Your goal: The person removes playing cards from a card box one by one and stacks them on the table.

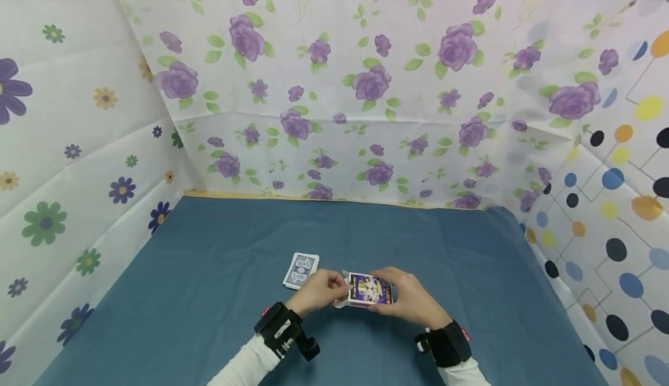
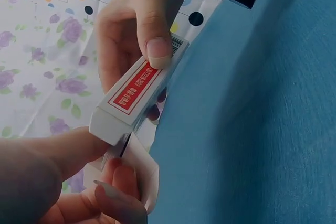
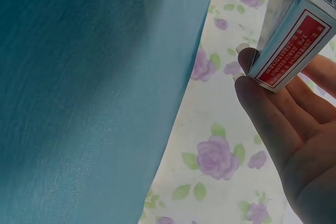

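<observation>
A playing card box [image 1: 370,289], purple and gold on its face with white sides, is held above the blue cloth. My right hand [image 1: 413,299] grips it by its edges from the right, with the thumb along a white side bearing a red label [image 2: 134,90]. At the box's left end the white flaps [image 2: 144,169] stand open. My left hand [image 1: 319,289] pinches at that end, its thumb near the corner and its curled fingertips against a flap. Just behind the left hand lies a stack of blue-backed playing cards [image 1: 301,270], partly covered by it.
A blue cloth [image 1: 235,246] covers the table. Patterned hangings stand round it: purple roses at the back [image 1: 371,84], daisies on the left [image 1: 44,223], coloured dots on the right [image 1: 617,249]. Black camera straps [image 1: 279,328] sit on both wrists.
</observation>
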`<move>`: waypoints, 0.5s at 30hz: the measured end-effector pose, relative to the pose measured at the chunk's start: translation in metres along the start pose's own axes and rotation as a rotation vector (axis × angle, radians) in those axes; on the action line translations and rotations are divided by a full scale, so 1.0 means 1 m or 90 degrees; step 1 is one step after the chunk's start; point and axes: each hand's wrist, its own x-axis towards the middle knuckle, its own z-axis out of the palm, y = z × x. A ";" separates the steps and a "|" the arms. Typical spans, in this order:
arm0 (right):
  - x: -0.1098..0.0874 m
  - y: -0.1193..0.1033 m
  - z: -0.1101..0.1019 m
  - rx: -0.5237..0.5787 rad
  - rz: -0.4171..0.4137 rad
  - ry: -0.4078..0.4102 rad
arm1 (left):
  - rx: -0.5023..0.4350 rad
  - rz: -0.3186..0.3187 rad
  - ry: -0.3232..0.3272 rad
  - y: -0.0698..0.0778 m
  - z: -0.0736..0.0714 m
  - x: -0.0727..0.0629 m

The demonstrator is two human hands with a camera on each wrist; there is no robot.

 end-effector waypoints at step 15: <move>0.000 0.001 0.002 0.001 0.007 -0.001 | -0.112 -0.041 -0.068 -0.005 -0.004 -0.001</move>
